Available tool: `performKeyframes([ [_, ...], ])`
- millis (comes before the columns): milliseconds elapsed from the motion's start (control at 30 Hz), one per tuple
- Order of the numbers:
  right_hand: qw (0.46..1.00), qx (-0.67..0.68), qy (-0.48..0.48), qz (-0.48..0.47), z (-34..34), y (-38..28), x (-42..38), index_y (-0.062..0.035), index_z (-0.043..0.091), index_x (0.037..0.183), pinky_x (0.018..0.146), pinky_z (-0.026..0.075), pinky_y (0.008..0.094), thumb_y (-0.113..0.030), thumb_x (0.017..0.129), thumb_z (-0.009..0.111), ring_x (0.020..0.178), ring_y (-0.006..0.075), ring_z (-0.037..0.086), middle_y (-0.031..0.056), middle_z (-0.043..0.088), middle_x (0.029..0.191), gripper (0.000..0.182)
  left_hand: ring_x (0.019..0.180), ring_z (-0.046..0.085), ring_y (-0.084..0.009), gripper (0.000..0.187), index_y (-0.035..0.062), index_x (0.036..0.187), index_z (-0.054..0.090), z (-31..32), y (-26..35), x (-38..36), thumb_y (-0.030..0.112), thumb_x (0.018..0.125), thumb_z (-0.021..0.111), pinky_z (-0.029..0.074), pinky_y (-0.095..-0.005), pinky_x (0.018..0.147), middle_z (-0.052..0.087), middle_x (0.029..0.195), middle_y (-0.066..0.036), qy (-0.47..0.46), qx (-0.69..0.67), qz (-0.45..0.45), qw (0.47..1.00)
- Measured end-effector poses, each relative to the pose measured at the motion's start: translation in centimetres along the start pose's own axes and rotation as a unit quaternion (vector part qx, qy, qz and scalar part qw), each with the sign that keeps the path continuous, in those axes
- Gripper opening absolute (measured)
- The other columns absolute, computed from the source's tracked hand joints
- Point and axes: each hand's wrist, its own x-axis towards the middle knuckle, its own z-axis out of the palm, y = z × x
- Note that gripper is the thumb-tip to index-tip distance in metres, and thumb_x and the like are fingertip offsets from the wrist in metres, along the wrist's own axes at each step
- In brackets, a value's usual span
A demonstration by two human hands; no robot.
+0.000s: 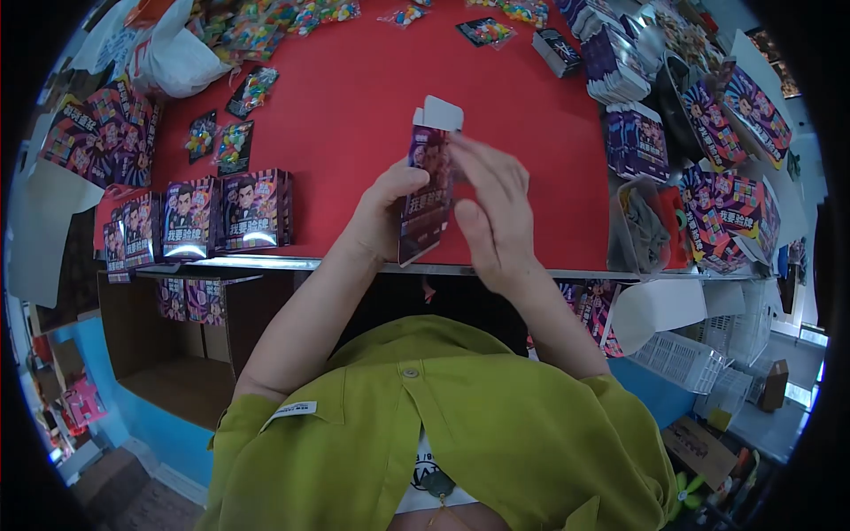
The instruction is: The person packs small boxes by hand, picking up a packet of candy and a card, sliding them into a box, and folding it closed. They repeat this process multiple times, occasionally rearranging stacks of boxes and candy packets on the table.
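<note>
L hand (390, 199) gripping purple box (425, 195) upright-ish over red table (531, 159), white flap (442, 113) up at top, R hand (498, 208) just beside it w/ fingers nr flap, boxed row (252, 211) at L edge, candy bags (235, 144) behind, card stacks (636, 142) far R

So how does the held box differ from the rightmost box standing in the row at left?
The held box has a white flap sticking up; the standing box shows none. The held box is gripped in the left hand; the standing box rests on the red table. Both have purple printing with white characters.
</note>
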Motion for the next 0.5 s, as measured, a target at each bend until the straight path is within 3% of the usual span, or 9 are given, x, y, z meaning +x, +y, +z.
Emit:
performKeyframes([
  [33,0.999,-0.016,0.044,-0.014,0.9,0.7,0.7,0.0032,0.051,0.119,0.092,0.036,0.0417,-0.014,0.083,0.057,0.103,0.0322,0.053,0.0186,0.055,0.113,0.040,0.091,0.062,-0.0240,0.048,0.0003,0.118,0.050,-0.2,-0.2,-0.5,0.027,0.078,0.059,0.052,-0.0388,0.080,0.060,0.103,-0.015,0.022,0.002,-0.042,0.999],
  [67,0.999,-0.023,0.047,-0.006,1.8,1.0,0.9,0.0032,0.051,0.119,0.092,0.036,0.0417,-0.014,0.083,0.057,0.103,0.0322,0.053,0.0186,0.055,0.113,0.040,0.081,0.063,-0.0220,0.040,-0.0002,0.110,0.052,0.4,-1.0,-0.7,0.024,0.079,0.058,0.054,-0.0370,0.069,0.062,0.095,-0.011,0.057,-0.026,-0.033,0.998],
  [133,0.996,-0.046,0.072,-0.012,3.1,0.9,1.1,0.0041,0.054,0.114,0.083,0.043,0.0378,-0.002,0.083,0.053,0.098,0.0343,0.057,0.0185,0.058,0.110,0.032,0.081,0.064,-0.0237,0.040,-0.0007,0.112,0.051,0.4,-1.0,-1.1,0.022,0.079,0.057,0.056,-0.0365,0.066,0.062,0.096,-0.013,0.081,-0.045,-0.018,0.996],
  [167,0.989,-0.072,0.120,-0.040,3.2,0.0,1.3,0.0031,0.055,0.110,0.076,0.045,0.0374,0.001,0.079,0.056,0.085,0.0352,0.057,0.0180,0.059,0.099,0.030,0.081,0.065,-0.0248,0.040,-0.0017,0.112,0.050,-0.3,-0.7,-1.1,0.020,0.079,0.055,0.057,-0.0367,0.065,0.061,0.096,-0.015,0.028,-0.025,-0.019,0.999],
  [300,0.991,-0.037,0.123,-0.027,3.1,0.3,1.0,0.0021,0.054,0.112,0.079,0.044,0.0387,-0.001,0.080,0.056,0.087,0.0338,0.055,0.0180,0.056,0.102,0.033,0.076,0.066,-0.0244,0.042,-0.0047,0.114,0.047,0.8,-0.3,-1.4,0.015,0.077,0.052,0.059,-0.0358,0.065,0.062,0.095,-0.016,0.021,0.010,-0.005,1.000],
  [400,0.984,-0.102,0.144,0.026,3.1,0.8,1.0,0.0024,0.052,0.115,0.079,0.044,0.0371,-0.005,0.083,0.056,0.093,0.0294,0.053,0.0164,0.053,0.105,0.033,0.076,0.067,-0.0238,0.031,-0.0061,0.107,0.053,0.8,-0.2,-1.1,0.000,0.076,0.053,0.060,-0.0358,0.066,0.063,0.091,-0.015,0.143,0.067,0.015,0.987],
  [467,0.956,0.043,0.190,0.220,3.5,1.4,-0.2,0.0022,0.049,0.118,0.080,0.044,0.0344,-0.010,0.086,0.056,0.099,0.0252,0.050,0.0136,0.051,0.108,0.035,0.076,0.067,-0.0237,0.029,-0.0060,0.106,0.054,0.8,-0.7,-1.1,-0.003,0.077,0.054,0.060,-0.0356,0.067,0.064,0.090,-0.015,0.150,0.093,0.009,0.984],
  [500,0.939,0.107,0.176,0.274,2.7,0.7,-0.6,0.0028,0.050,0.117,0.082,0.044,0.0308,-0.011,0.089,0.056,0.099,0.0196,0.051,0.0105,0.051,0.106,0.032,0.077,0.068,-0.0237,0.027,-0.0059,0.104,0.055,0.6,-0.8,-1.4,-0.005,0.077,0.054,0.060,-0.0353,0.067,0.064,0.089,-0.015,0.168,0.118,0.011,0.979],
])
